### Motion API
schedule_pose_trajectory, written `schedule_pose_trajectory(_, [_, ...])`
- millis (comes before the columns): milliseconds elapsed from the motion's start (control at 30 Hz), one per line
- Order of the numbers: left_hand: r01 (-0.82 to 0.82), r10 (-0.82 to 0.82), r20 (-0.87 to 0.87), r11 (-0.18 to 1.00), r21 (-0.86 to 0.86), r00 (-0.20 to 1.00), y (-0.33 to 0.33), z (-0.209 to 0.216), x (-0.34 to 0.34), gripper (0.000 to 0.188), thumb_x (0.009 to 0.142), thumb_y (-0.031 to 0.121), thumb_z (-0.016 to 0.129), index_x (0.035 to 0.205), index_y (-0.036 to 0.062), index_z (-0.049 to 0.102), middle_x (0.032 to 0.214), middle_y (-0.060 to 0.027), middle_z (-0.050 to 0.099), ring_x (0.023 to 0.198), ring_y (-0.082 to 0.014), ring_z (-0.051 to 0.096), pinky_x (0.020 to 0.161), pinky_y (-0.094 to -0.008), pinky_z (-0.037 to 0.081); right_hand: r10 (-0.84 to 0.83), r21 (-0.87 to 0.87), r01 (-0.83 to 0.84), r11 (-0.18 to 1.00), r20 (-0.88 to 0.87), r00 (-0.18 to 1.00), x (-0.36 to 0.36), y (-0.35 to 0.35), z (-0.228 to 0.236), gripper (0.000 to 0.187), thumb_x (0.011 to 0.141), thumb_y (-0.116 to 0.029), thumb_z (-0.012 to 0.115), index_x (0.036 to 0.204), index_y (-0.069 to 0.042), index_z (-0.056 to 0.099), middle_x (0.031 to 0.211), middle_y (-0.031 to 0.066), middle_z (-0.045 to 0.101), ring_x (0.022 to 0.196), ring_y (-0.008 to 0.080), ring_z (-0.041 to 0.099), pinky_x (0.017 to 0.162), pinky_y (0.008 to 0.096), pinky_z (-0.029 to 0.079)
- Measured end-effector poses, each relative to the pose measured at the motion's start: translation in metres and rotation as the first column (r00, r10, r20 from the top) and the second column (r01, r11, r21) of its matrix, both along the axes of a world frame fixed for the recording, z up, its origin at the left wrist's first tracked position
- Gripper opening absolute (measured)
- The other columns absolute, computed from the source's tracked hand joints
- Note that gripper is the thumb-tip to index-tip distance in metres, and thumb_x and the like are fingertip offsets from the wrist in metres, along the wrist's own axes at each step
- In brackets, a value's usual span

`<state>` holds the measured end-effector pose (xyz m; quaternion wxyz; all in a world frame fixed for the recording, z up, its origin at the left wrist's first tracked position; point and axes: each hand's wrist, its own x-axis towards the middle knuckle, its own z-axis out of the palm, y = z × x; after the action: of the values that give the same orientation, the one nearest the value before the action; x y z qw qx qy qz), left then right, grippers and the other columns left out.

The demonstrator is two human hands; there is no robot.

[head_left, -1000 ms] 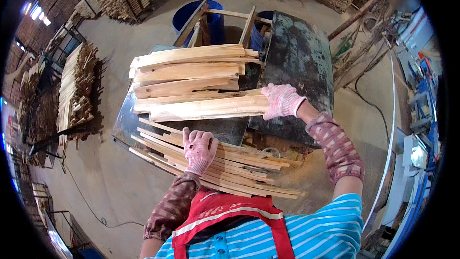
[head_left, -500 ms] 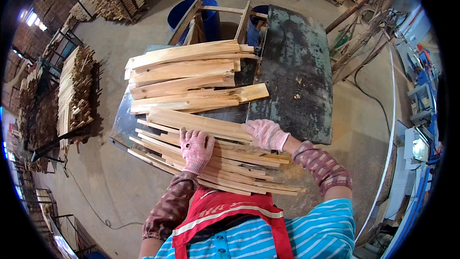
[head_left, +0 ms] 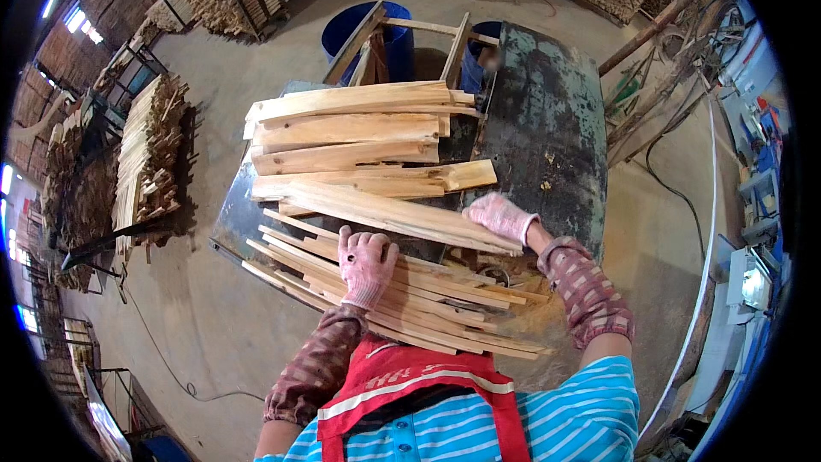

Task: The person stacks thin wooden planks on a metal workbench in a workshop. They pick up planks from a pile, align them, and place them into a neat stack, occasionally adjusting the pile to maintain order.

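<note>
R hand (head_left: pixel 502 221) gloved, at far edge of pale board (head_left: pixel 398 216), nr its R end, fingers curled; can't tell if closed round it. L hand (head_left: pixel 368 267) gloved too, palm down on narrow strips (head_left: pixel 419 293), fingers part. spread. Re board: long, thin, flat; light cream-tan, w/ faint streaks lengthwise; slightly bowed look, maybe just lens bend. Much wider than strips, approx. like wide boards (head_left: pixel 351 130) laid in rows on dark, scuffed surface (head_left: pixel 547 137). Located btwn those rows & strips, L end overlapping nearest row, R end out by far side of strips. Long axis L–R but slanted: L end farther from body, R end nearer, pointing to near R. Roughly same slant as strips; at an angle to rows, set more straight across.
</note>
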<state>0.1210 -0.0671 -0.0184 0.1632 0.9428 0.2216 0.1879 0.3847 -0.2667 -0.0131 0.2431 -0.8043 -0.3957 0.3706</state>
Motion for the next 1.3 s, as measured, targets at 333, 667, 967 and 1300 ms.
schedule_pose_trajectory(333, [-0.033,-0.034,0.317,0.978,0.204,0.948,-0.006,0.012,-0.002,0.037,0.076,0.023,0.081,0.105,0.0126,0.061,0.107,-0.008,0.063,0.113,-0.0319,0.057,0.112,-0.0598,0.036,0.558,-0.368,-0.467,0.804,0.195,0.807,-0.071,0.046,-0.007,0.034,0.1,-0.025,0.05,0.11,-0.004,0.074,0.111,0.0197,0.074,0.1,0.0362,0.074,0.08,0.0485,0.058])
schedule_pose_trajectory(667, [0.246,-0.248,0.012,0.967,0.067,0.969,0.005,0.004,0.006,0.025,0.085,0.036,0.069,0.093,0.0122,0.069,0.097,-0.0075,0.067,0.107,-0.0297,0.059,0.113,-0.0555,0.033,0.145,-0.1,-0.11,0.989,0.825,0.546,-0.052,0.13,0.008,0.059,0.084,-0.042,0.076,0.129,-0.009,0.056,0.119,0.0112,0.065,0.116,0.0279,0.058,0.101,0.039,0.044])
schedule_pose_trajectory(967, [0.254,-0.246,-0.075,0.959,0.124,0.966,0.005,0.004,0.009,0.026,0.082,0.036,0.074,0.09,0.0122,0.068,0.092,-0.0081,0.065,0.103,-0.0306,0.059,0.11,-0.0535,0.036,0.327,-0.377,-0.132,0.917,0.518,0.791,-0.04,0.094,0.053,0.078,0.071,-0.046,0.082,0.129,0.0,0.059,0.127,0.0203,0.064,0.12,0.0346,0.064,0.099,0.0448,0.054])
schedule_pose_trajectory(1300, [0.101,-0.099,-0.027,0.993,0.069,0.995,-0.001,-0.016,0.035,0.019,0.084,0.027,0.075,0.085,0.0088,0.071,0.094,-0.0117,0.07,0.099,-0.0344,0.064,0.101,-0.0507,0.045,0.307,-0.433,-0.191,0.881,0.214,0.928,-0.025,-0.032,0.052,0.052,0.084,-0.053,0.073,0.114,-0.01,0.068,0.107,0.0167,0.073,0.105,0.0376,0.07,0.088,0.0477,0.054])
